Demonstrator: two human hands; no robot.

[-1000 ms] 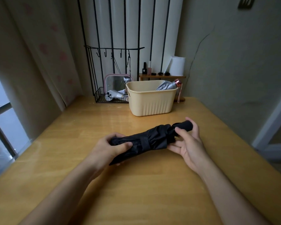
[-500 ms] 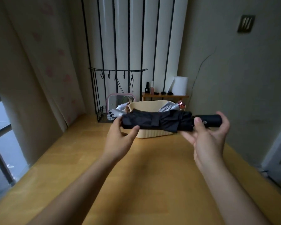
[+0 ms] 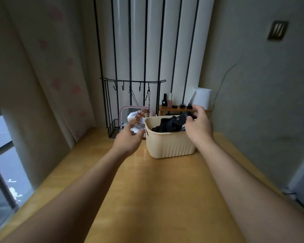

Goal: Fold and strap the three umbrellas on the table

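Step in hand: stowing the black umbrella [image 3: 167, 124], which lies in the basket [image 3: 170, 146] just under the right hand [image 3: 198, 127] (whether the fingers grip the handle cannot be told). Left hand [image 3: 128, 137] is spread and empty, left of the basket. The next move probably calls for a clean release.

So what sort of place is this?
Probably a home, perhaps a bedroom corner: light wooden table beside a pink-patterned curtain, a pink-framed mirror, and small cosmetic bottles on a little wooden shelf.

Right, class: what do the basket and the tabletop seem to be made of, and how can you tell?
Basket: likely moulded plastic, matt cream, by its ribbed walls. Tabletop: wood or wood-look laminate, glossy, by its grain and reflections.
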